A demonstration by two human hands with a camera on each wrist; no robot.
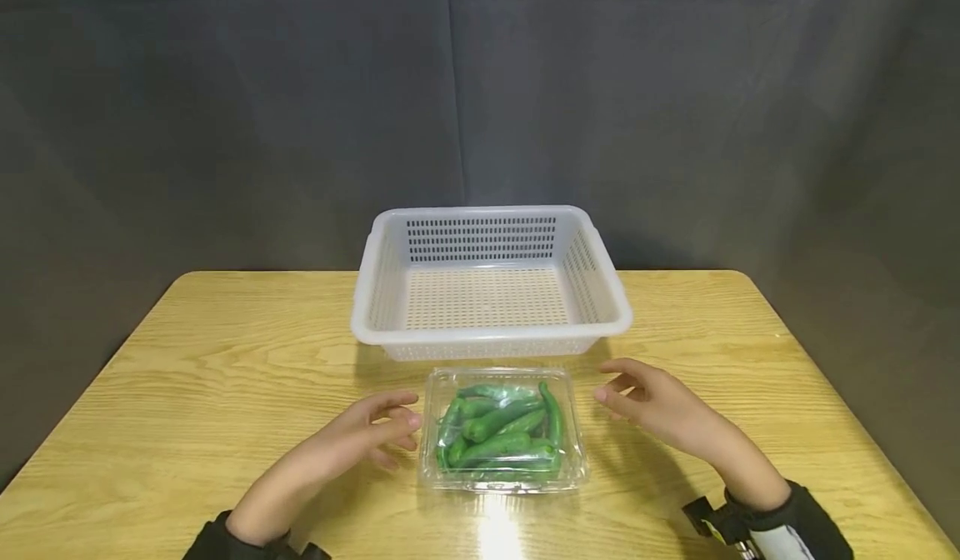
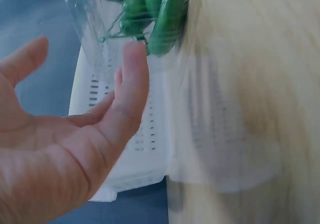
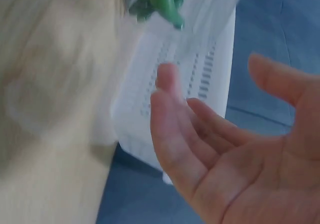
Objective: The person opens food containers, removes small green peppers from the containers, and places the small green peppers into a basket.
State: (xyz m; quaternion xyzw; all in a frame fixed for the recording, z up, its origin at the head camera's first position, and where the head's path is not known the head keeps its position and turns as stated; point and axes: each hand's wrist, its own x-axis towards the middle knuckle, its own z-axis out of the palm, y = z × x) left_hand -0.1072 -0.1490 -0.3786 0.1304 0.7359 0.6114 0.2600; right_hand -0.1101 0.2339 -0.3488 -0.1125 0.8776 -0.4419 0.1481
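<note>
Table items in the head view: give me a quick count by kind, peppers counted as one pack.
White slotted basket: 1
Clear lidded box of green peppers: 1
Hands beside the box: 2, left hand and right hand, both empty
Total: 4

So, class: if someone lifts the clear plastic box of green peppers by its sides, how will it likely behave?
The clear plastic box looks thin, so it probably flexes when squeezed. Its glossy walls may be slippery. The peppers lie loose and could shift if it tilts.
</note>
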